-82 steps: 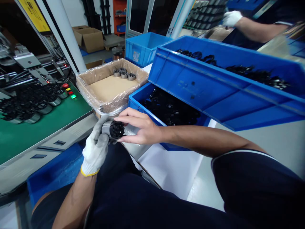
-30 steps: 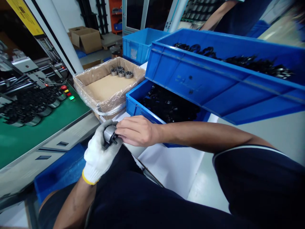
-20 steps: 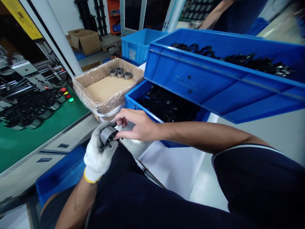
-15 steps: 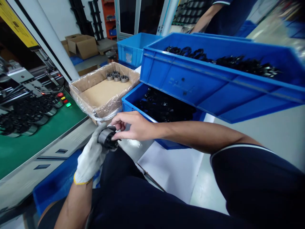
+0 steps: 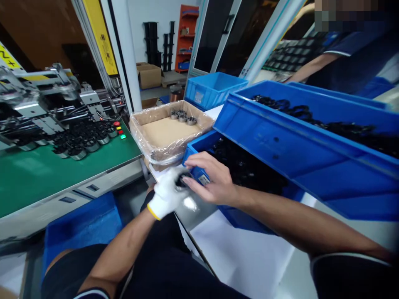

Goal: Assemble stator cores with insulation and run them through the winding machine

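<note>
While the left hand (image 5: 168, 193), in a white glove, wraps around a small round part (image 5: 179, 182), the bare right hand (image 5: 216, 178) sits close on its other side. The round part is in the glove, out in front of the lap, with its dark end showing. The right hand is partly open: its thumb is at the dark end, and its fingers are bent with a gap under them. I cannot tell if the thumb is pushing or just near, and much of the part is hidden.

To do this well, I think the glove should hold snug so the part does not spin. The bare thumb should press softly and straight, because the dark end may be poky.

Now the edges. The lower blue box (image 5: 199, 144) is right behind the right hand's fingers, so they could bump its rim. The upper blue box (image 5: 258, 128) sits above it and covers some of it. The plastic-lined box (image 5: 170, 133) is just past the glove, and its loose plastic could snag. The green surface (image 5: 28, 174) is farther off to the left. More room shows low down, over the white sheet (image 5: 237, 249).
</note>
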`<action>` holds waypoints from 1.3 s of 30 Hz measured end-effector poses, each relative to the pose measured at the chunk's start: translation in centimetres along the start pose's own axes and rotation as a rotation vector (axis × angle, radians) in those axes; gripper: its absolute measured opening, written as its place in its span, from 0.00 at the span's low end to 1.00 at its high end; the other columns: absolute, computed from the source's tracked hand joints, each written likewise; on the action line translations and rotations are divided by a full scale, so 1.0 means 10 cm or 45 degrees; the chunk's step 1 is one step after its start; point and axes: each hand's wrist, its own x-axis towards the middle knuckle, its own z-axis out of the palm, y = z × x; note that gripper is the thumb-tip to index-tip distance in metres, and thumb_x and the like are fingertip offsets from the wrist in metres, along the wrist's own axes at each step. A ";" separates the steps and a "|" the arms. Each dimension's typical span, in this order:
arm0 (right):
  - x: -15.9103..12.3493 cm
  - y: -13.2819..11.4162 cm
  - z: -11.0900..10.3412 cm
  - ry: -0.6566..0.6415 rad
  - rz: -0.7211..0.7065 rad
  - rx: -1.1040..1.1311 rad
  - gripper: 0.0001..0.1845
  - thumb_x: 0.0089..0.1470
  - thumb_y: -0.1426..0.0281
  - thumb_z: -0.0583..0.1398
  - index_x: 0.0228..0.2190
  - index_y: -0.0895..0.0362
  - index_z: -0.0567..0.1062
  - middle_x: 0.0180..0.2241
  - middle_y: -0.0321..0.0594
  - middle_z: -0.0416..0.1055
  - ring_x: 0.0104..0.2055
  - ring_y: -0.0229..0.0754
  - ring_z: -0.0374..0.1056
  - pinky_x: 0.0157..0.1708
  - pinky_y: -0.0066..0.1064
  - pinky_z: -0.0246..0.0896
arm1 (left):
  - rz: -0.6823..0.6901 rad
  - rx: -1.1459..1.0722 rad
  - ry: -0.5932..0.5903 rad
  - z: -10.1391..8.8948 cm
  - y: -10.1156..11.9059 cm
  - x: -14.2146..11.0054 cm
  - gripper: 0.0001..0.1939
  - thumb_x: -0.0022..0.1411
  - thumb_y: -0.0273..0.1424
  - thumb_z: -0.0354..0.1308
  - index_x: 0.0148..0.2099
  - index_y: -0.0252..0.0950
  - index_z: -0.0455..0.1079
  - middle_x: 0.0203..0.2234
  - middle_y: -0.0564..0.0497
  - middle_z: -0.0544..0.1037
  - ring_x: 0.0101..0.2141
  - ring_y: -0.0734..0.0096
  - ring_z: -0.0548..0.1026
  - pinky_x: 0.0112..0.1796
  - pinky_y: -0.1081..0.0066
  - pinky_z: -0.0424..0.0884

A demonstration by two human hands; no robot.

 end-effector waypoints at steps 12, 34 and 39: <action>-0.10 -0.04 0.19 -0.163 -0.060 0.188 0.26 0.61 0.63 0.68 0.55 0.61 0.68 0.51 0.55 0.72 0.56 0.48 0.72 0.56 0.40 0.75 | 0.100 0.042 0.222 -0.48 0.44 -0.24 0.27 0.48 0.37 0.77 0.49 0.42 0.70 0.49 0.49 0.75 0.49 0.59 0.77 0.51 0.58 0.76; -0.09 -0.04 0.12 -0.145 -0.024 0.212 0.20 0.58 0.74 0.65 0.51 0.60 0.71 0.47 0.51 0.72 0.51 0.45 0.72 0.49 0.36 0.76 | 0.595 0.464 -0.059 -0.77 0.41 -0.09 0.30 0.56 0.43 0.76 0.59 0.46 0.76 0.51 0.46 0.81 0.48 0.56 0.82 0.47 0.63 0.81; -0.06 -0.05 0.10 -0.166 0.029 0.218 0.29 0.57 0.66 0.69 0.56 0.59 0.68 0.52 0.53 0.71 0.56 0.48 0.71 0.54 0.42 0.75 | 0.311 0.026 0.012 -0.69 0.28 -0.21 0.25 0.62 0.44 0.70 0.59 0.44 0.76 0.56 0.44 0.79 0.56 0.50 0.79 0.57 0.55 0.78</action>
